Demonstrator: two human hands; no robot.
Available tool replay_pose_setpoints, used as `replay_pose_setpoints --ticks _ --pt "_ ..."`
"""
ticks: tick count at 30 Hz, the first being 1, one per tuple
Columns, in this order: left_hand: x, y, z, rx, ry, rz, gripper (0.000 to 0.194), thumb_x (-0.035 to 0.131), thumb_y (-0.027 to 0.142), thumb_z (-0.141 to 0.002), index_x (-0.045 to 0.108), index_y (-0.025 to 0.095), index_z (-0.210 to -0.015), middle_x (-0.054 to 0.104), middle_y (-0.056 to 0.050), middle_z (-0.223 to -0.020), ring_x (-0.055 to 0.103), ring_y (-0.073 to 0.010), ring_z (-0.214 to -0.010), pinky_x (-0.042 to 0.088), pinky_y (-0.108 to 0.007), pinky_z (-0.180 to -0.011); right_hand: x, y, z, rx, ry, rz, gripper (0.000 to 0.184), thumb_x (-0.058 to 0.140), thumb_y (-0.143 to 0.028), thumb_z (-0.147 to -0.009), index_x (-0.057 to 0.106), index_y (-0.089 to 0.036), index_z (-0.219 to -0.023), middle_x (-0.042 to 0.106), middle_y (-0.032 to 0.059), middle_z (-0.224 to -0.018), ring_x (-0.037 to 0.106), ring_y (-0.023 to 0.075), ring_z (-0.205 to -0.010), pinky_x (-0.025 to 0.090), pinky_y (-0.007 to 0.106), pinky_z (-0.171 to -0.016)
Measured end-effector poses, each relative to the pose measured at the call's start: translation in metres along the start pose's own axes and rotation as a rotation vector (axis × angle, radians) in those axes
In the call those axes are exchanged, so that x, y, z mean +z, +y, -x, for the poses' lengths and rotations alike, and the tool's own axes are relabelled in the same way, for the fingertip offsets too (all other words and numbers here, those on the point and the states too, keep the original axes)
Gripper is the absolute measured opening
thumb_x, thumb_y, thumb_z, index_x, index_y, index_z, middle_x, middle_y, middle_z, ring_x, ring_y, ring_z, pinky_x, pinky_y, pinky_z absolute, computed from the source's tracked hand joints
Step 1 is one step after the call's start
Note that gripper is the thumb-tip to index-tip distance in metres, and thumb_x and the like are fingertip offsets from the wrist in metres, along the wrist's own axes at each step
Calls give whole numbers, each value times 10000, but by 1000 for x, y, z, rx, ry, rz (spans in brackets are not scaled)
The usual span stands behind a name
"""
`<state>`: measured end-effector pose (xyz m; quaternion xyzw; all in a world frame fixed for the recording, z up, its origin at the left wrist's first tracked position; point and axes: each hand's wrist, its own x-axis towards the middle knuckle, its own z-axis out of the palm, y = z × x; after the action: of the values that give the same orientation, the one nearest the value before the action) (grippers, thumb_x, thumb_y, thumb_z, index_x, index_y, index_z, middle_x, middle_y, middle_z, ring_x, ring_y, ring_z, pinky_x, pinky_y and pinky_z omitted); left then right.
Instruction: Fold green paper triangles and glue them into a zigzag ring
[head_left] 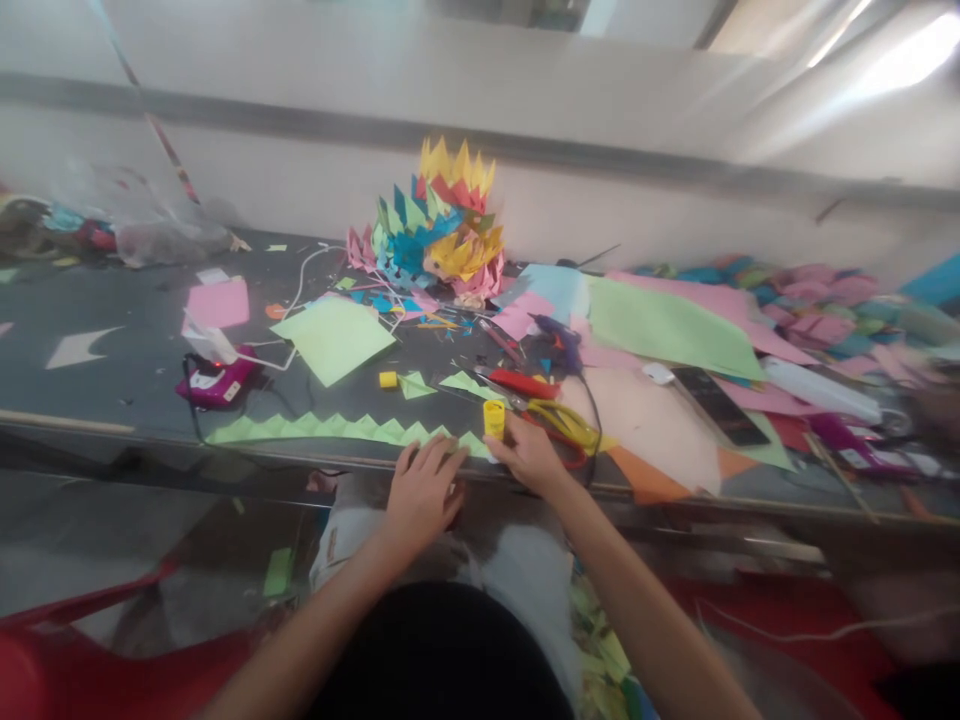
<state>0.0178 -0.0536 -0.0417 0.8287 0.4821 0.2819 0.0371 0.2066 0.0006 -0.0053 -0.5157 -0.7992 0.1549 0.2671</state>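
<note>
A long light-green paper strip with a zigzag of folded points [322, 428] lies along the table's front edge. My left hand [426, 485] rests on its right part, fingers stretched out over the paper and edge. My right hand [534, 455] is closed round a yellow glue stick [493, 417], held upright over the right end of the strip. A small yellow cap [388, 380] lies behind the strip. Close by are a folded green paper triangle [415, 386] and another green piece [466, 382]. Yellow-handled scissors [566, 422] lie just right of my right hand.
Stacked paper crowns [457, 235] stand at the back. A green square sheet [334, 338], a purple device [217, 380] with cables, a glue gun [559, 338], a red-handled tool [525, 384], a phone [720, 405] and coloured sheets [667, 325] crowd the dark table.
</note>
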Motion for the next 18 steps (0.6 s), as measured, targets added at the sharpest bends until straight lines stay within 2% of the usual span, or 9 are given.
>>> replay_pose_setpoints --ticks 10,18 --pt "-1 0 0 -7 -2 7 382 517 237 -840 513 240 -1222 566 -49 -1251 454 -224 -1219 280 -419 -1036 3 3 3 19 -57 -137 234 498 -431 -823 534 -201 -806 580 2 -682 518 147 -591 401 249 -556" --pt "-2 -1 0 -4 -20 9 370 498 250 -855 519 232 -1224 558 -57 -1270 443 -229 -1233 259 -426 -1046 5 1 -2 -11 37 -54 257 486 -451 -827 513 -202 -767 549 13 -688 501 162 -632 407 272 -601"
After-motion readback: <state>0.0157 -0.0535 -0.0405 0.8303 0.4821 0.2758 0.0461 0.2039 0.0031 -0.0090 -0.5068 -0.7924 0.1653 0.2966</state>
